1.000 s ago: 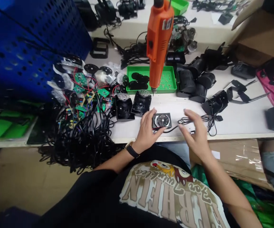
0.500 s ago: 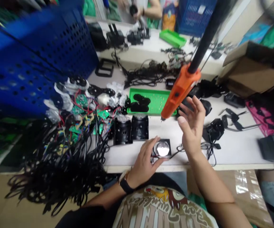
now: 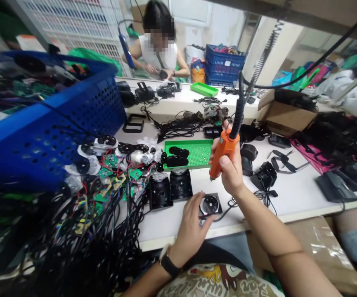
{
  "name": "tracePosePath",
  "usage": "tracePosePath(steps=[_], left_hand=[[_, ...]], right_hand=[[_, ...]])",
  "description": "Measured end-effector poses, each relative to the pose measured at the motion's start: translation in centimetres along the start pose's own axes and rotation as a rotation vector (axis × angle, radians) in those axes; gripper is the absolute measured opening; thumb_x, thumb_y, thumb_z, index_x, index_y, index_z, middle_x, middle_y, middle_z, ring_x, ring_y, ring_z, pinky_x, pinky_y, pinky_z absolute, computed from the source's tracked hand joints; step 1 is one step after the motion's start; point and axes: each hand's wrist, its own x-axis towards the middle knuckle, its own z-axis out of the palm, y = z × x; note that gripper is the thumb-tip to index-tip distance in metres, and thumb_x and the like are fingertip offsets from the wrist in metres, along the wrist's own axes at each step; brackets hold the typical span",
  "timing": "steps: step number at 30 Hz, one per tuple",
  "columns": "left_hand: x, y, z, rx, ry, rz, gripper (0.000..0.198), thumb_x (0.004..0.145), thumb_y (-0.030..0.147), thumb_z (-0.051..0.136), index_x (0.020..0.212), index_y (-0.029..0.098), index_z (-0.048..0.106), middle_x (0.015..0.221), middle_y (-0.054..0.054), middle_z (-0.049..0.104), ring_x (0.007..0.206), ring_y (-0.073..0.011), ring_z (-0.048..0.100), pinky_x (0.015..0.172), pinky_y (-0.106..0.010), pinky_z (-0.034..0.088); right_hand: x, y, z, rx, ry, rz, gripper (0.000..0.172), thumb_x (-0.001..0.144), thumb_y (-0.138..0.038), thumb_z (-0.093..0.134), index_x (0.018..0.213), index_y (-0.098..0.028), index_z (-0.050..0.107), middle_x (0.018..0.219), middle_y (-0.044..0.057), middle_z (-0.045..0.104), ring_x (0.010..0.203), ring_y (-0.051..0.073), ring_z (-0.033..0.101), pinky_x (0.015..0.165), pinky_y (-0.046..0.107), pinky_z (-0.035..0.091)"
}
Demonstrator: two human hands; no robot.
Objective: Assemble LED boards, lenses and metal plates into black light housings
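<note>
Bench, left to right: wired green circuit boards [image 3: 113,177]; two black housings [image 3: 169,187]; left hand [image 3: 192,236], fingers apart, touching a square black plate with a round metal hub [image 3: 209,205] at the bench's front; green perforated tray [image 3: 187,153]; right hand [image 3: 232,175], clamped around a tilted orange electric screwdriver [image 3: 224,154], tip down.

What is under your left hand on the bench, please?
A square black plate with a round metal disc; the hand covers its left edge, so that part cannot be seen.

The left hand [image 3: 192,237] rests palm-down with its fingers spread and slightly arched, while the right hand [image 3: 230,171] is raised, its fingers curled closed in a firm grip.
</note>
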Motion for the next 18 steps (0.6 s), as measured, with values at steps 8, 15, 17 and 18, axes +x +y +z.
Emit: tracePosePath(steps=[8,15,17,18], left_hand=[[0.1,-0.2,0.2,-0.001,0.015,0.016,0.064,0.100,0.038,0.061,0.155,0.023,0.032,0.148,-0.018,0.057,0.140,-0.0306,0.054,0.115,-0.054,0.048],[0.4,-0.6,0.3,0.014,0.039,0.043,0.062,0.100,0.038,0.061,0.153,0.021,0.035,0.145,-0.018,0.060,0.137,-0.0295,0.057,0.113,-0.052,0.050],[0.6,-0.4,0.3,-0.008,0.044,0.042,0.061,0.100,0.039,0.062,0.153,0.021,0.037,0.142,-0.018,0.062,0.135,-0.0292,0.058,0.112,-0.051,0.051],[0.6,-0.3,0.3,-0.023,0.048,0.044,0.063,0.099,0.039,0.063,0.153,0.021,0.037,0.142,-0.018,0.062,0.135,-0.0295,0.058,0.113,-0.051,0.050]], right_hand=[[-1.5,-0.7,-1.4,0.086,0.058,0.038,0.081,0.083,-0.072,0.059,0.154,-0.044,0.035,0.107,0.004,0.063,0.066,0.014,0.058,0.049,0.027,0.053],[-1.7,-0.4,-1.9,0.091,0.100,-0.005,0.078,0.084,-0.071,0.058,0.153,-0.040,0.037,0.112,0.005,0.063,0.069,0.014,0.058,0.049,0.027,0.053],[-1.7,-0.7,-1.9,0.060,0.111,0.004,0.077,0.084,-0.076,0.055,0.150,-0.039,0.038,0.113,0.005,0.061,0.074,0.016,0.059,0.054,0.030,0.056],[-1.7,-1.0,-1.9,0.054,0.109,0.011,0.078,0.082,-0.077,0.055,0.148,-0.039,0.038,0.110,0.005,0.061,0.072,0.016,0.058,0.055,0.030,0.055]])
